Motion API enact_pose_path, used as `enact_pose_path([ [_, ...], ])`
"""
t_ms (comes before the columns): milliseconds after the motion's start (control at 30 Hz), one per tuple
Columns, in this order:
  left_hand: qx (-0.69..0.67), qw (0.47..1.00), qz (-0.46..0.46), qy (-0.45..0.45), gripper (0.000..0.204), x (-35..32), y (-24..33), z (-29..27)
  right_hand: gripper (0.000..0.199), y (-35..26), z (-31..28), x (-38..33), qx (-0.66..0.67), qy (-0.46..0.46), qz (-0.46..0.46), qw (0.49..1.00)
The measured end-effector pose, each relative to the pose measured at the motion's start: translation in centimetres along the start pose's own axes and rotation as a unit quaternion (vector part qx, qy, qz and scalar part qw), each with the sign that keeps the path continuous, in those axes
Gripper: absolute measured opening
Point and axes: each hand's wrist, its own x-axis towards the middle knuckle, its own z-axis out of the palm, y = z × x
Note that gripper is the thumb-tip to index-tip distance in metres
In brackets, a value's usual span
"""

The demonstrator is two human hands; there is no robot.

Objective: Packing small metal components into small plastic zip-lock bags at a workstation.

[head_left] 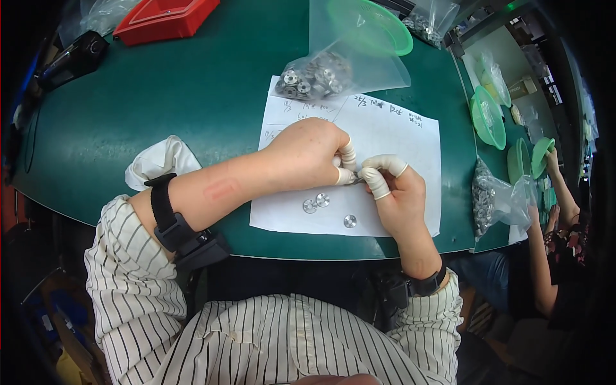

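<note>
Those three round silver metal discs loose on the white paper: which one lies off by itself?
The rightmost round silver metal disc, also the lowest in the picture; the other two silver discs lie close together to its left.

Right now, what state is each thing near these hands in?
Left hand, pinching a small metal piece
Right hand, pinching the same piece
Finger cots, worn on both hands
Paper sheet, written on
Three metal discs, loose on the paper
Clear plastic bag, partly filled with metal parts
White cloth, crumpled
Green basket, partly behind the bag
Red tray, partly out of frame
</note>
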Motion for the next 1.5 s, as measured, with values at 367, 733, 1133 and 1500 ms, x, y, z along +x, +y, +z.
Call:
enact_pose_path([
  [367,-0.005,1.000,-0.006,-0.008,0.013,0.0,0.1,-0.2,0.007,-0.5,-0.2,0.4,-0.122,-0.016,-0.140,0.982],
  [733,0.001,1.000,-0.019,-0.018,0.016,-0.2,0.0,-0.3,0.010,-0.7,0.3,0.2,-0.186,-0.013,-0.201,0.962],
  [1133,0.037,0.998,-0.023,-0.042,0.021,0.1,1.5,-0.1,0.008,0.1,-0.4,0.4,0.039,-0.007,-0.071,0.997],
  [1500,-0.010,0.999,0.048,-0.022,0.014,-0.3,0.6,-0.2,0.011,-0.2,-0.6,0.6,0.170,0.000,0.089,0.981],
])
